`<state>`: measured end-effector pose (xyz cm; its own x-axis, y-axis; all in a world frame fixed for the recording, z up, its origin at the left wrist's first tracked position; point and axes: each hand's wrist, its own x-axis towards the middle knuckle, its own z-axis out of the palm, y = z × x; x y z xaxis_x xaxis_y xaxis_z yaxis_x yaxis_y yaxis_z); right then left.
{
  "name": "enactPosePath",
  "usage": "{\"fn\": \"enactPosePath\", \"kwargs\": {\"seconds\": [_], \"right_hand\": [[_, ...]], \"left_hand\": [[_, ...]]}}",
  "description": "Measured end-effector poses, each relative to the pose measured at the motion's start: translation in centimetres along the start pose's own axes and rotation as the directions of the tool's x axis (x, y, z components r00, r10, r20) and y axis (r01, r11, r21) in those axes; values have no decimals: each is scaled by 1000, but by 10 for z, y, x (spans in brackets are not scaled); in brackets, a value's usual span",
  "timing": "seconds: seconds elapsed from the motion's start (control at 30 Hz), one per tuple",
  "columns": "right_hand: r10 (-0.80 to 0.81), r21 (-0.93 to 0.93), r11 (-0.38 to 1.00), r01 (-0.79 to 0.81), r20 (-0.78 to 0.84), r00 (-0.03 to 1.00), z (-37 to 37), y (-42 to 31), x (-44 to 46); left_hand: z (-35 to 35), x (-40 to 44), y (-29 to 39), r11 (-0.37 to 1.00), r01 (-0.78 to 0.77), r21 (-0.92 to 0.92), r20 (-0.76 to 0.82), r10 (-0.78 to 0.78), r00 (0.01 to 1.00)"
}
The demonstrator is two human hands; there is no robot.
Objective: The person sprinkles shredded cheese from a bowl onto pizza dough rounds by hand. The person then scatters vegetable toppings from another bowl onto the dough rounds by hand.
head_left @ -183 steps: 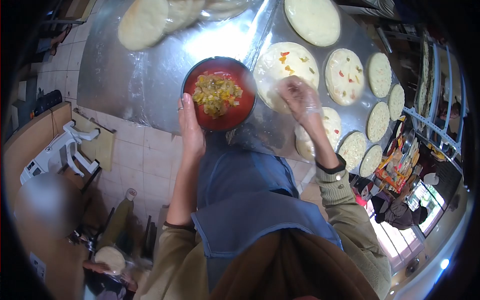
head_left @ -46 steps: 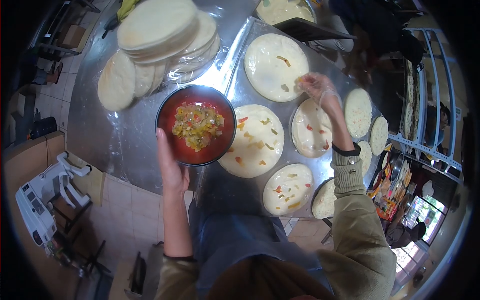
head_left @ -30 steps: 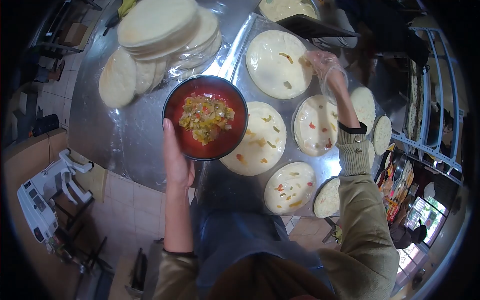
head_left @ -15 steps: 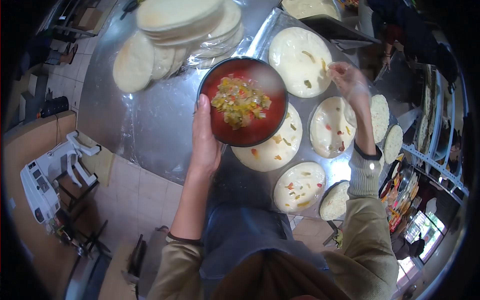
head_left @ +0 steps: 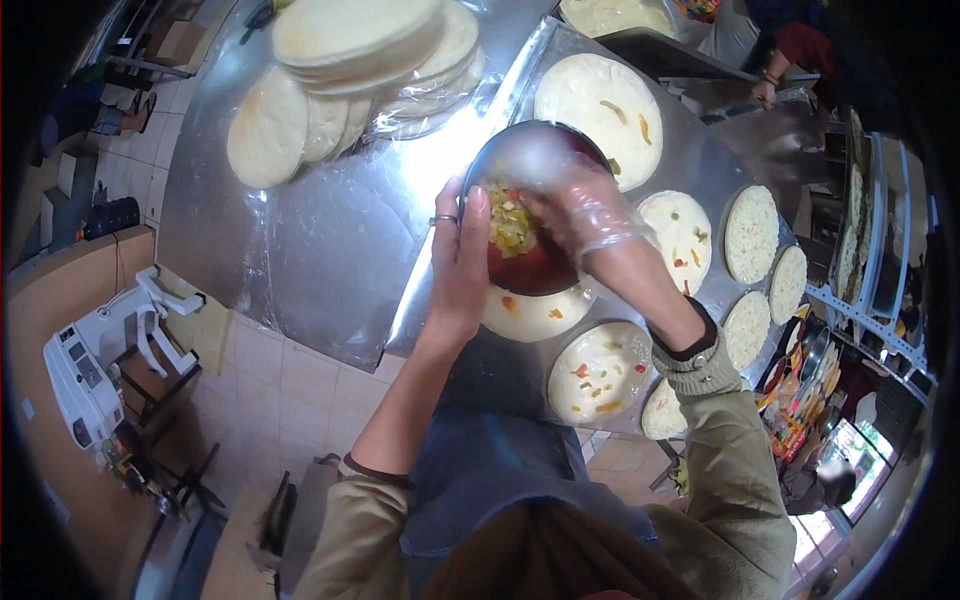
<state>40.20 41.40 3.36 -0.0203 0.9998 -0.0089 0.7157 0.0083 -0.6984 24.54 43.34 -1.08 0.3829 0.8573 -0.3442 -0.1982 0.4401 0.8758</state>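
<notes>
My left hand [head_left: 460, 265], a ring on one finger, grips the left side of a round bowl [head_left: 520, 278], dark outside and red inside. Chopped pickled peppers [head_left: 508, 222] lie in it, yellow-green with red bits. In a clear plastic glove, my right hand [head_left: 592, 210] reaches into the bowl beside the peppers; its fingers are blurred and partly hidden. Under and around the bowl are round cream-coated flatbreads: one with a few pepper strips [head_left: 590, 100] behind, one partly covered below [head_left: 535, 318], one to the right [head_left: 665, 215], and one with several pieces [head_left: 585, 385] nearer me.
Plain flatbreads [head_left: 350, 40] are stacked at the back left, some in plastic film. Speckled rounds [head_left: 752, 235] line the table's right edge. A pan of cream [head_left: 620, 15] is at the back. Another person's hand [head_left: 765, 92] shows at upper right. A white machine [head_left: 95, 370] stands left.
My right hand has moved left from above the back flatbread into the bowl. My left hand has shifted the bowl to the right.
</notes>
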Motion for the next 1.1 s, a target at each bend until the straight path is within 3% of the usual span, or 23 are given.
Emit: {"fn": "enactPosePath", "kwargs": {"seconds": [0.07,0.1,0.23,0.33,0.43,0.73,0.93,1.0,1.1], "right_hand": [[55,-6,998,-55,63,996,-9,4,4],[148,293,942,-163,73,986,-6,10,3],[370,540,689,-483,311,875,-35,13,4],[400,671,508,-541,372,837,-45,11,3],[386,722,423,-548,403,829,-50,9,1],[384,711,462,-531,379,842,-57,18,0],[311,597,701,-390,236,921,-65,31,6],[278,598,723,-345,205,938,-66,35,9],[291,636,687,-352,202,935,-65,41,14]], "left_hand": [[-1,1,-1,999,9,-35,-1,-9,1000],[-1,0,-2,998,15,-54,-1,-15,1000],[3,2,1,992,34,-124,3,-34,999],[3,5,-2,989,52,-142,11,-50,999],[2,9,-5,990,46,-130,29,-43,999],[6,14,-9,986,78,-150,55,-70,996],[2,19,-11,971,118,-208,76,-104,992],[4,19,-5,955,140,-260,78,-124,989],[-3,26,-12,977,101,-186,103,-82,991]]}}
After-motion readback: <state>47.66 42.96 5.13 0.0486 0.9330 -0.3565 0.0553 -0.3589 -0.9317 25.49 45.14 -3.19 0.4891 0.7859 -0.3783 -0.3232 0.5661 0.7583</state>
